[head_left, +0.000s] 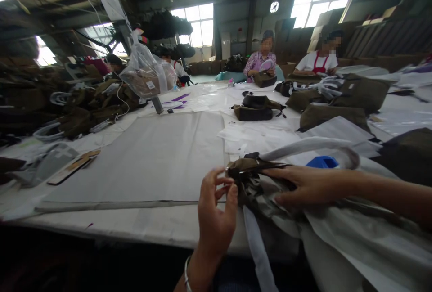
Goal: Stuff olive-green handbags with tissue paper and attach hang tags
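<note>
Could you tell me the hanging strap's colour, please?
The strap is pale grey, clearest in the head view.

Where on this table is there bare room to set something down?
The grey sheet offers the largest free patch, between the brown strip and the left hand. A narrower, mostly bare band of table runs between the sheet and the near edge. It is crowded around the right hand, on olive fabric, and beyond, among bags and papers.

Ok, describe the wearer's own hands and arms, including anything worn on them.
The left hand is ungloved, with a slim, pale, silvery bangle at the wrist. The right hand is ungloved too, and its forearm shows no sleeve or band as far as the picture reaches.
</note>
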{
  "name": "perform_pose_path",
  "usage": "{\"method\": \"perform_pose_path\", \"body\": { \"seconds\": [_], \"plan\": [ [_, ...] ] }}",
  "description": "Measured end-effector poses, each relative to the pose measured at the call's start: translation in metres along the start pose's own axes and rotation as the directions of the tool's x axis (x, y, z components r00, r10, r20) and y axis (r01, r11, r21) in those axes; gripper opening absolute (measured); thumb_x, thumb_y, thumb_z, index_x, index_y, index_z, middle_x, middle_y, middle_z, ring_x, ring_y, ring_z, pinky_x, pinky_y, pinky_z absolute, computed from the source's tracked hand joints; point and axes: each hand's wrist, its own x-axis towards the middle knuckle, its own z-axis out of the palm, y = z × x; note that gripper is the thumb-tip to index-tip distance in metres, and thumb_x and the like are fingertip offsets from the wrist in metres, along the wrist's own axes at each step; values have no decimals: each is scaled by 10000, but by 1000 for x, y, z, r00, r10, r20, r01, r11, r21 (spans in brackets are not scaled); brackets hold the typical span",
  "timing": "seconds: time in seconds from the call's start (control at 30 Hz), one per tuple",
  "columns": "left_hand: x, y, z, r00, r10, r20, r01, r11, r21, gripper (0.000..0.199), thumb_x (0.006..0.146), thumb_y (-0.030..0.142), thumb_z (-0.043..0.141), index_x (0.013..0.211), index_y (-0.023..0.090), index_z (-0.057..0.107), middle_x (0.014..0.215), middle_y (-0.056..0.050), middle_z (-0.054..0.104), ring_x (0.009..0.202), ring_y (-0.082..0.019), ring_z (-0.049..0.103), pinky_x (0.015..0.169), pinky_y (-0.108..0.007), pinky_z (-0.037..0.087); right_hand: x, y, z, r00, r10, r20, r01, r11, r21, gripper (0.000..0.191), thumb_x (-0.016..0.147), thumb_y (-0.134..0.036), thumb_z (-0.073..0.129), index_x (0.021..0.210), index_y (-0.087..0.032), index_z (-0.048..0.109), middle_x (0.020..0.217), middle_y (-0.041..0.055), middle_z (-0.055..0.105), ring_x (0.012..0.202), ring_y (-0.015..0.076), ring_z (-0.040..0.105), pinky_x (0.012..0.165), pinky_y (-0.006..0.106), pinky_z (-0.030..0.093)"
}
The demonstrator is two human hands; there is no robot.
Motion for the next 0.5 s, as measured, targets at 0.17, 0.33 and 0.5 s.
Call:
{"method": "perform_pose_path", "body": {
  "seconds": [0.17, 0.33, 0.5],
  "plan": [
    [-19, 23, 8, 640, 277, 717, -609, 751, 254, 113, 963, 216, 619, 1031, 178, 702, 1019, -81, 763, 981, -216, 719, 1148, -453, 470, -10, -9, 12, 993, 95, -69, -99, 993, -57, 737, 863, -526, 656, 1501, -175, 544, 1293, 195, 705, 1154, 401, 693, 985, 519, 562],
    [-24, 9, 42, 475, -28, 880, -773, 464, 432, 197, 925, 186, 642, 1049, 53, 719, 952, -148, 746, 948, -288, 699, 998, -502, 529, 10, 1, 33, 984, 33, -177, -54, 991, -120, 591, 851, -408, 658, 1399, -188, 638, 972, 147, 783, 855, 340, 757, 749, 412, 600],
    [-24, -15, 65, 413, -78, 907, -758, 523, 390, 181, 873, 145, 655, 1020, 65, 723, 972, -174, 736, 916, -276, 687, 786, -404, 553, 18, 28, 51, 953, -52, -297, 33, 997, -71, 498, 863, -224, 561, 1343, -234, 694, 986, 136, 794, 855, 319, 768, 742, 373, 588]
  ]
}}
